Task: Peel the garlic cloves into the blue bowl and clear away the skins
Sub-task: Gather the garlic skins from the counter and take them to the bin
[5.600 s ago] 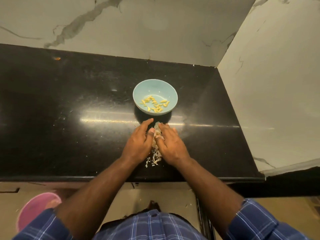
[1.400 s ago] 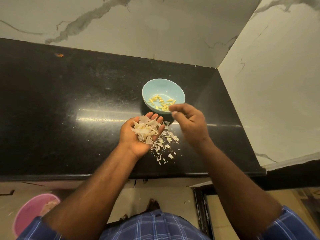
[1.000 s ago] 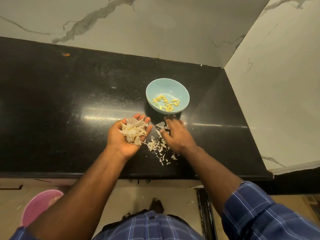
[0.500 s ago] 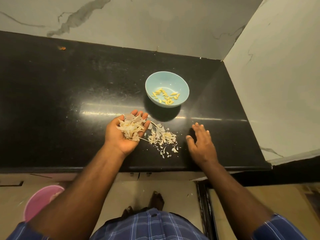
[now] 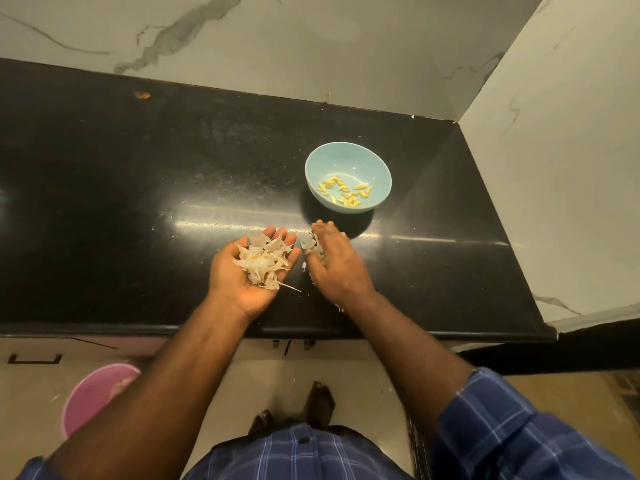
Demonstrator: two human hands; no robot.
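Note:
The blue bowl (image 5: 348, 177) stands on the black counter (image 5: 138, 188) with several peeled yellow garlic cloves (image 5: 344, 194) in it. My left hand (image 5: 251, 275) lies palm up just in front of the bowl, carrying a heap of pale garlic skins (image 5: 265, 261) on its straight fingers. My right hand (image 5: 334, 263) rests palm down on the counter right beside it, covering the loose skins (image 5: 308, 242) that lie there; only a few flakes show at its left edge and near the wrist.
Marble walls close the counter at the back and on the right. A pink bucket (image 5: 91, 396) stands on the floor below the counter's front edge, at the left. A small orange scrap (image 5: 142, 95) lies far back left.
My right hand has slid left from the bare counter onto the loose skins, up against my left hand. The left hand still carries its heap of skins.

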